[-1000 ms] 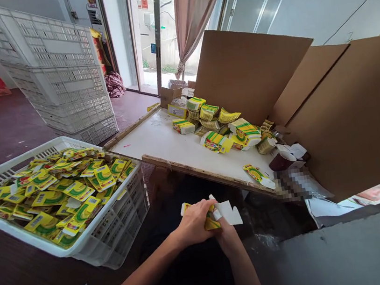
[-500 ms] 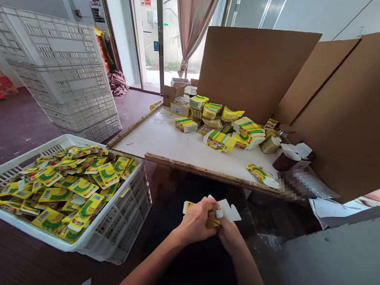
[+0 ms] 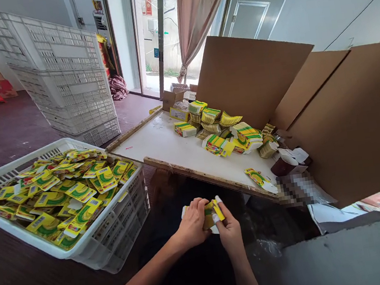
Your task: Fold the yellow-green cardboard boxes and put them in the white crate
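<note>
On the near side of the table (image 3: 156,140), both hands were close together, with one small yellow carton (image 3: 208,215) held between them. Left hand (image 3: 193,224): closed around the carton's left part, back of hand toward the camera, fingers curled over the top; thumb position could not be made out. The left forearm ran diagonally up from the lower left. Right hand (image 3: 230,232): thumb and forefinger pointed up and leftward, narrowly parted, with the carton's right end pinched between their white-covered fingertips (image 3: 218,199); the other fingers were mostly hidden. The right forearm rose steeply from the bottom edge, leaning slightly left. A white piece showed just below the right thumb. Left of the left hand, well apart, stood a white crate (image 3: 107,244) heaped with yellow cartons (image 3: 77,193). Beyond the right hand, near the table's edge, lay a flat yellow carton piece (image 3: 256,178), with a dark red container (image 3: 283,165) to its right. Farther from both hands were sachet bundles (image 3: 210,115).
</note>
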Available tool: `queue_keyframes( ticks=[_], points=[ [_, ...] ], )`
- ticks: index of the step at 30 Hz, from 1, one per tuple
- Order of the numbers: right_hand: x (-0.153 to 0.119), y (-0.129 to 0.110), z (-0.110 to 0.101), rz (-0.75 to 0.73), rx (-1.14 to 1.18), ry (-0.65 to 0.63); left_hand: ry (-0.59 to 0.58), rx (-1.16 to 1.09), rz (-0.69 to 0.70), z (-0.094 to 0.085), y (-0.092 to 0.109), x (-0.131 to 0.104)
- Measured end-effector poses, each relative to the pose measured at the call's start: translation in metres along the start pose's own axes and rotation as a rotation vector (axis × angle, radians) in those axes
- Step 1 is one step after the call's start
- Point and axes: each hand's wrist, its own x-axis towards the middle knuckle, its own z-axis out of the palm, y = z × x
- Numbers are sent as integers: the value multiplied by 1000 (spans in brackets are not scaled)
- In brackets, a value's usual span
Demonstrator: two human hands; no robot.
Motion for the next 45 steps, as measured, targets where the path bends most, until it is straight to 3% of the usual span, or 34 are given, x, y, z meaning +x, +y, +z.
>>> queue_keyframes(
  ticks=[4, 8, 11, 20, 28, 32, 37, 40, 41, 45],
  points=[
    [6, 2, -10, -55, -36, 67, 1, 33, -38, -6, 3, 1],
    [7, -5, -13, -323, -233, -39, 91, -1, 20, -10, 2, 1],
    [7, -11, -12, -407, -302, -134, 126, -1, 51, -11, -5, -1],
    [10, -24, -25, -280, -312, -338, 15, 26, 38, -16, -15, -3],
    [6, -19, -17, -234, -299, -360, -33, 94, 51, -24, -23, -2],
    [5, -16, -19, -179, -260, -371, -72, 104, 42, -24, -17, -2],
    [2, -3, -8, -103, -103, -229, -65, 96, 22, -29, -15, 0],
    [-1, 12, 2, -80, -110, -172, 102, 51, -16, -61, -39, -7],
    [-2, 19, 5, -81, -163, -184, 236, 72, -70, -78, -51, -11],
    [-6, 49, 12, -193, -475, -187, 966, 291, -418, -147, -97, -29]
  ],
)
